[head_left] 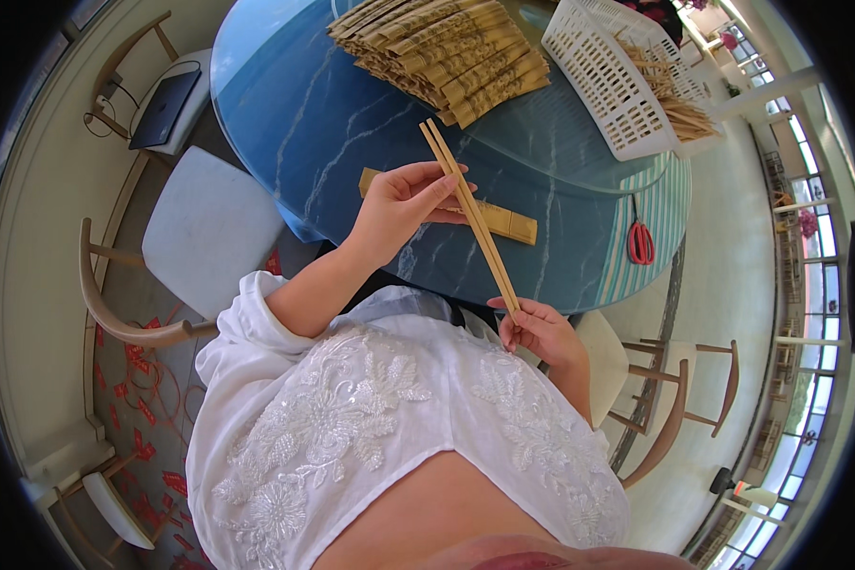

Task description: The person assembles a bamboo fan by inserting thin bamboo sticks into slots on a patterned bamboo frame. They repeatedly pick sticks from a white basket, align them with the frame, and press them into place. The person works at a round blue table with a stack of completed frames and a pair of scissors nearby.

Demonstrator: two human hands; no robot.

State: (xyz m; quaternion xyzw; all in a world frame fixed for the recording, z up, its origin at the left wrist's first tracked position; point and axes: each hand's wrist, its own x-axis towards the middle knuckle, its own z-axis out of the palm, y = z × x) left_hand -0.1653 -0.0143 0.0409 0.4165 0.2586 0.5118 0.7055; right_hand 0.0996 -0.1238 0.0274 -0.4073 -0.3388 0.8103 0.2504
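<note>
A pair of light wooden chopsticks [485, 242] slants across in front of me, over the table's near edge. My left hand [401, 207] pinches them along their upper half between thumb and fingers. Around their lower right end, the fingers of my right hand [539, 332] are closed. Below my left hand a flat golden paper sleeve [510, 224] lies on the blue marbled table [323, 142], partly hidden by that hand. Farther off rests a big stack of similar golden paper sleeves [446, 52], printed with dark patterns.
At the far right of the table stands a white plastic basket [603, 85] holding many loose chopsticks [670, 90]. Red-handled scissors [640, 243] lie on a striped area near the right edge. Chairs [214, 228] flank the table; a closed laptop [166, 107] sits on one at the left.
</note>
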